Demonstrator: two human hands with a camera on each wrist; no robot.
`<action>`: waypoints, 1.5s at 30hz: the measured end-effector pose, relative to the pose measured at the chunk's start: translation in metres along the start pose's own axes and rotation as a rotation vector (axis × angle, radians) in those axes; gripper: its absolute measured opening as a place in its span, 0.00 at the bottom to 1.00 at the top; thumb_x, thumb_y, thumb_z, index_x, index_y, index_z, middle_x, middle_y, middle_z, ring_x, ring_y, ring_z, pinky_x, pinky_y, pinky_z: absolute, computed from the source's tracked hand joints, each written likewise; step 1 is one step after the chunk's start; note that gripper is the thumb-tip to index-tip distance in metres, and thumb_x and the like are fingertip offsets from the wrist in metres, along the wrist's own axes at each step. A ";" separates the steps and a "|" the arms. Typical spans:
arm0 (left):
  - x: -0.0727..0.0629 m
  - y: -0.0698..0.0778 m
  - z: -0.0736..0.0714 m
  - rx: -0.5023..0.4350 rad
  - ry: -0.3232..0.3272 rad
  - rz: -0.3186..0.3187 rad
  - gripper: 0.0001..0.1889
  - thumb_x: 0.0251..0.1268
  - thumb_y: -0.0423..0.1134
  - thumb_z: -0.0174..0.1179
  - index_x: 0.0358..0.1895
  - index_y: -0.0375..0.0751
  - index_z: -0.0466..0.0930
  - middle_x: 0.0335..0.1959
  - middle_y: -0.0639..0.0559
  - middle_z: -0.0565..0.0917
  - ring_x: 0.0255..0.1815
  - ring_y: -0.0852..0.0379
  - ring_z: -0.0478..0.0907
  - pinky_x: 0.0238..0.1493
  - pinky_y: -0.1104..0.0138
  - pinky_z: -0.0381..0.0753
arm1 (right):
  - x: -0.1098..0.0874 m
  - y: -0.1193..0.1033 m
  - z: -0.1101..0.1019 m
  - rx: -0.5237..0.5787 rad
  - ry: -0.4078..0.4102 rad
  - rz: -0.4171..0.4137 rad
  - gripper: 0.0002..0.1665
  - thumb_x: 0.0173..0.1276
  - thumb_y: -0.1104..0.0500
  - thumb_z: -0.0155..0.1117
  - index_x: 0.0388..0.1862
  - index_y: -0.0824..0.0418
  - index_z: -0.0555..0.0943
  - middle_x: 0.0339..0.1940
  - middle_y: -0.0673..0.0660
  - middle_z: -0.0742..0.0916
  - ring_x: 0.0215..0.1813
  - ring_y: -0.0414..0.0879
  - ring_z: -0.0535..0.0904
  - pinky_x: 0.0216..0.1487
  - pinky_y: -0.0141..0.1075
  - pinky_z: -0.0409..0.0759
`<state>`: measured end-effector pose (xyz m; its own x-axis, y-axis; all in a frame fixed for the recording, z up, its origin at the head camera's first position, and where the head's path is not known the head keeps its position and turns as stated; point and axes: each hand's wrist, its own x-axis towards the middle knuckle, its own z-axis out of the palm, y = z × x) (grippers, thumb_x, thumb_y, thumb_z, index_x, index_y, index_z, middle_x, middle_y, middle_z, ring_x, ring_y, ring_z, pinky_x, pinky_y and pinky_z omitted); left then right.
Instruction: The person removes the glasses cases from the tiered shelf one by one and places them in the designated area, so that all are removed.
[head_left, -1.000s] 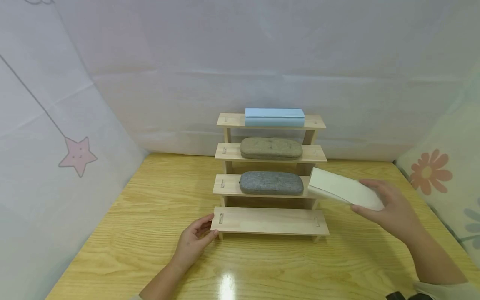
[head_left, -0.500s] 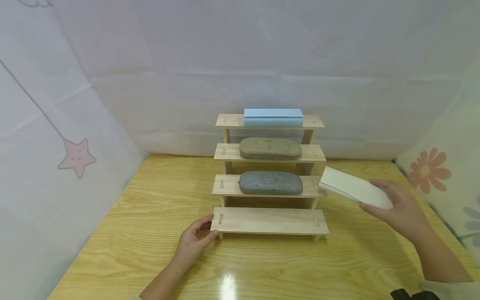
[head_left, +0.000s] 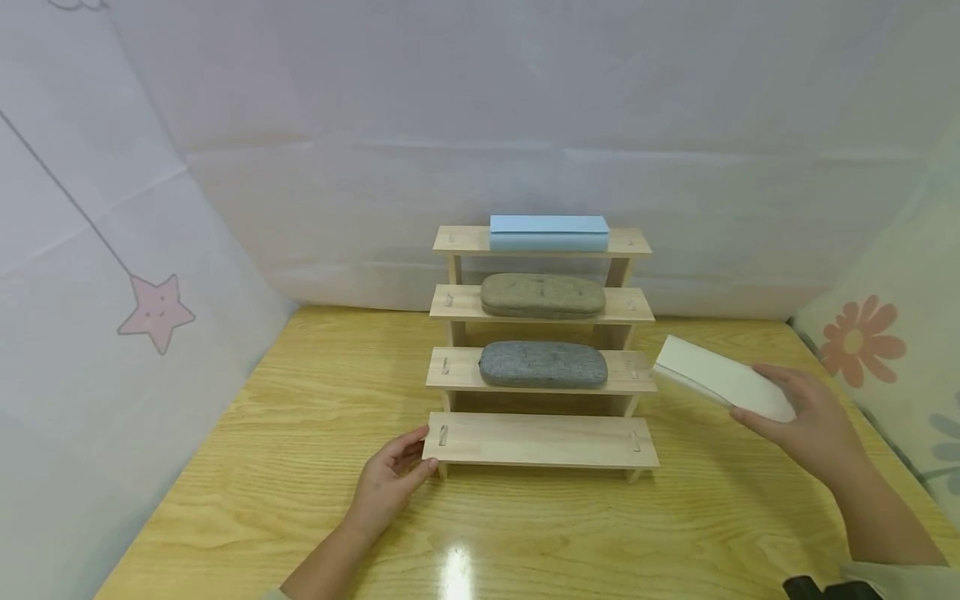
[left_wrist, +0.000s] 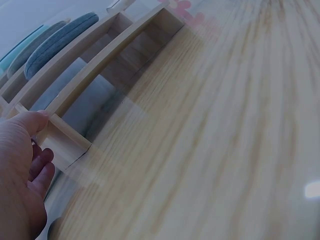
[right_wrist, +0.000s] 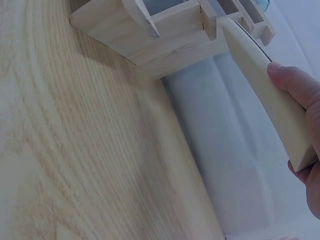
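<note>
A wooden four-tier display stand (head_left: 540, 440) stands on the table. My left hand (head_left: 387, 485) grips the left end of its lowest shelf, with the thumb (left_wrist: 35, 120) at the front corner. To the right of the stand, above the table, my right hand (head_left: 802, 429) holds a white glasses case (head_left: 723, 379) by its right end. The case is tilted, its far end nearest the stand. On the stand's upper tiers lie a light blue glasses case (head_left: 549, 234), an olive-brown fabric case (head_left: 542, 297) and a grey fabric case (head_left: 543, 365). The lowest shelf bears nothing.
The wood-grain table (head_left: 315, 400) extends on both sides and in front of the stand. Pale cloth walls (head_left: 525, 100) enclose the back and both sides, printed with a pink star (head_left: 156, 312) and an orange flower (head_left: 858, 342).
My right hand has moved rightward with the white glasses case, away from the second shelf from the bottom. The left hand stays at the lowest shelf.
</note>
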<state>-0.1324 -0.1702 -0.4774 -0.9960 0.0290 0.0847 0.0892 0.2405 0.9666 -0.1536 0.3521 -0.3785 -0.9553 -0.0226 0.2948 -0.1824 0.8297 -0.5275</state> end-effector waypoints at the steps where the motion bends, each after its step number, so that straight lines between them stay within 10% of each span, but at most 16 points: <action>1: 0.000 0.000 0.000 0.001 0.000 0.001 0.26 0.61 0.38 0.69 0.63 0.37 0.75 0.61 0.44 0.79 0.60 0.48 0.78 0.61 0.65 0.79 | 0.000 0.001 0.000 -0.001 0.003 0.003 0.44 0.59 0.48 0.75 0.68 0.68 0.70 0.64 0.74 0.75 0.57 0.66 0.69 0.41 0.37 0.65; 45: -0.001 0.002 0.000 0.010 0.008 -0.010 0.26 0.60 0.39 0.69 0.63 0.39 0.76 0.64 0.45 0.78 0.61 0.46 0.77 0.62 0.64 0.78 | -0.020 0.073 0.051 -0.020 0.002 0.122 0.43 0.60 0.46 0.73 0.63 0.76 0.71 0.60 0.81 0.75 0.59 0.77 0.67 0.54 0.68 0.66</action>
<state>-0.1309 -0.1694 -0.4753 -0.9968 0.0191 0.0771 0.0795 0.2506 0.9648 -0.1593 0.3846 -0.4640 -0.9697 0.0799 0.2307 -0.0604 0.8371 -0.5437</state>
